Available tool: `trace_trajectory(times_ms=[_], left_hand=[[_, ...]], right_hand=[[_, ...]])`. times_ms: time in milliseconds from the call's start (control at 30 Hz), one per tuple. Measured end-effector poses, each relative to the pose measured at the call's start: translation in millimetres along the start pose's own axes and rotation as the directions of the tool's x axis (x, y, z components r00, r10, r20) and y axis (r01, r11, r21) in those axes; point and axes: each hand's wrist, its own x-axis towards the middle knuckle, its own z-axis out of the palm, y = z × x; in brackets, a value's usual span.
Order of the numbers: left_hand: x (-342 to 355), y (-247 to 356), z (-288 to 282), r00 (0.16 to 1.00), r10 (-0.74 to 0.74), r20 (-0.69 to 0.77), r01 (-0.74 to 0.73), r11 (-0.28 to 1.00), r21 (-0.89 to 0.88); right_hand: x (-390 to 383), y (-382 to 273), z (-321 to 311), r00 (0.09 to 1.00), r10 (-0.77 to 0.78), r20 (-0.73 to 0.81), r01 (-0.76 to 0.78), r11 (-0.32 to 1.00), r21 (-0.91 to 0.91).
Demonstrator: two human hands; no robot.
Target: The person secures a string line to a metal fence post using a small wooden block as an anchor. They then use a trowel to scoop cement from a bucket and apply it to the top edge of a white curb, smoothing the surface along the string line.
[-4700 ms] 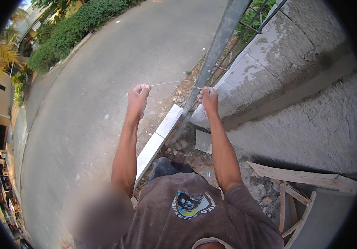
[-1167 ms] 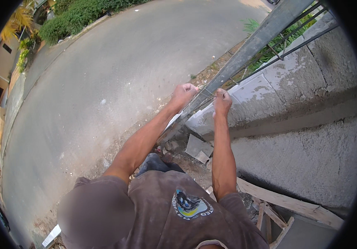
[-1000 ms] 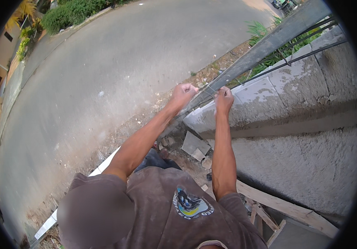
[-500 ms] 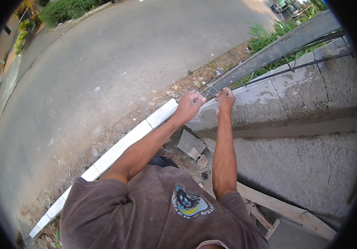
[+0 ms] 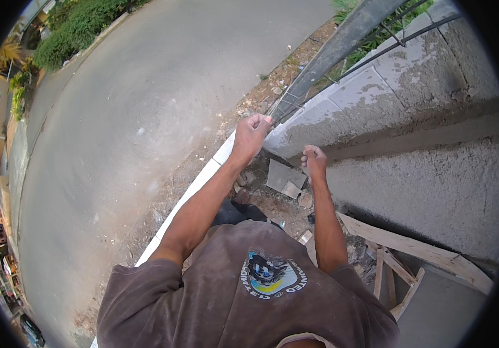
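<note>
My left hand [image 5: 250, 137] is closed in a pinch at the near end of a grey post [image 5: 339, 49], where thin pale string [image 5: 289, 102] runs across the post. The string seems to lead into those fingertips. Below and to the right, my right hand [image 5: 314, 160] is closed with its fingers curled, apart from the post and in front of the plastered wall. Whatever lies in its fingers is too small to make out. Dark steel bars [image 5: 371, 58] with cross ties run along the post above the block wall [image 5: 354, 98].
A low white block edge [image 5: 194, 187] runs along the road [image 5: 145, 98] on my left. Broken slab pieces [image 5: 285, 176] and rubble lie below my hands. A wooden plank frame [image 5: 414, 252] stands at lower right, beside the rough wall [image 5: 435, 191].
My right hand has drawn down toward me, away from the post and string. The left hand stays pinched near the post's end. The view has shifted and turned somewhat.
</note>
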Motion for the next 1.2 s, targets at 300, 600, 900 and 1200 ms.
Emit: trace_trajectory(times_ms=[300, 600, 900, 1200], left_hand=[[-26, 15, 7, 0.981, -0.192, 0.024, 0.193, 0.978, -0.077], [-77, -29, 1, 0.951, -0.305, 0.056, 0.306, 0.952, 0.000], [-98, -86, -37, 0.936, -0.285, 0.206, 0.298, 0.954, -0.035], [-104, -128, -55, 0.939, -0.266, 0.217, 0.271, 0.962, 0.004]], right_hand=[[-132, 317, -122, 0.896, 0.340, -0.287, -0.444, 0.719, -0.535], [-250, 433, -82, 0.549, 0.756, -0.356, -0.833, 0.461, -0.306], [-216, 648, -193, 0.482, 0.590, -0.648, -0.876, 0.331, -0.350], [-195, 792, -300, 0.476, 0.515, -0.713, -0.872, 0.167, -0.461]])
